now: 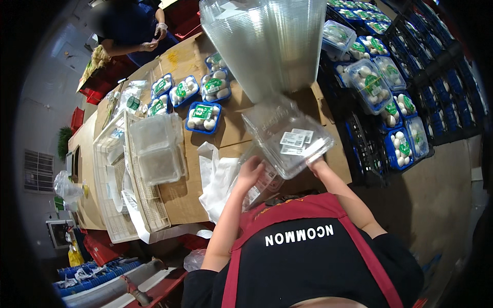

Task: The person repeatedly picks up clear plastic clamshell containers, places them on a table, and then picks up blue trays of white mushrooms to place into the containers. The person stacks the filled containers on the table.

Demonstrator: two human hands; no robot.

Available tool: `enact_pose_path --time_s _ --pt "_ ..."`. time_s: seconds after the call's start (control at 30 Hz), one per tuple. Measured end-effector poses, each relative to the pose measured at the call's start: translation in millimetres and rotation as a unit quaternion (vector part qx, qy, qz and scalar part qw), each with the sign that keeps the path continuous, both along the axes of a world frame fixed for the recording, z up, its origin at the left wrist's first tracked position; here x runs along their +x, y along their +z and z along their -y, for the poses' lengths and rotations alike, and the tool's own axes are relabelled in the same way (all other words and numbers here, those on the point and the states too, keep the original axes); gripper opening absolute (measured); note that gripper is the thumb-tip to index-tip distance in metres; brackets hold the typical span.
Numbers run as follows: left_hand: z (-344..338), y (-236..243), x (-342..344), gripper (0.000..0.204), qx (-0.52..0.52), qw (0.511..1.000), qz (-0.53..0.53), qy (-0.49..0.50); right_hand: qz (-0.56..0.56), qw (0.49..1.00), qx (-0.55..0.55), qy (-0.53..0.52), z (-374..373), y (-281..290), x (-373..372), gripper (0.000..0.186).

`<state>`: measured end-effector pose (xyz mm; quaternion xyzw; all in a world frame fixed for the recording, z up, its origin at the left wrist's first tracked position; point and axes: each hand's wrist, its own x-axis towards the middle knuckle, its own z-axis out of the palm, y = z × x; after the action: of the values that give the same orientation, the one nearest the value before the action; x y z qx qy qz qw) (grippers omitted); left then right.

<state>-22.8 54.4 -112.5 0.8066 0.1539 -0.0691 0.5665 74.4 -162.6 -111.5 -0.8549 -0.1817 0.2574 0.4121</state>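
A clear hinged plastic clamshell container (303, 153), its lid raised, is tilted in front of me with several white labels on it. My right hand (317, 167) is closed on its near right corner. My left hand (250, 172) has its fingers bent at the left edge of the clear plastic, partly blurred; exactly what they grip is hard to make out. Beneath, close to my apron, lies another clear container (269, 179) with labels, partly hidden. A crumpled strip of white backing paper (218, 177) lies left of my left hand.
Tall nested stacks of clear containers (267, 46) stand ahead. Blue punnets of white mushrooms (204, 117) sit on the cardboard-covered table, beside closed clear containers (156, 149) and a cream plastic crate (110, 179). Black crates (364, 149) with more punnets stand right. A gloved co-worker's hand (150, 46) is far left.
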Motion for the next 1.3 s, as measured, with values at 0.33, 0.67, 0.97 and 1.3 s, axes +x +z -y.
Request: enact_pose_path --time_s 0.33,0.67,0.97,1.3 --pt "-5.1 28.3 -10.4 0.023 -0.083 0.996 -0.006 -0.019 -0.159 0.938 0.306 0.032 -27.8 40.1 -0.3 0.052" --pt "-13.4 47.2 -8.9 0.023 0.032 0.998 -0.035 -0.045 -0.139 0.978 -0.021 0.154 -65.7 12.1 -6.4 0.040" --pt "-39.9 52.3 -38.1 0.018 0.122 0.989 -0.063 -0.048 0.075 0.979 -0.015 0.191 -59.1 8.9 -26.2 0.068" --pt "-50.6 65.6 -67.7 0.012 -0.116 0.948 0.210 0.207 0.289 0.912 -0.109 0.269 -61.4 3.3 -60.1 0.081"
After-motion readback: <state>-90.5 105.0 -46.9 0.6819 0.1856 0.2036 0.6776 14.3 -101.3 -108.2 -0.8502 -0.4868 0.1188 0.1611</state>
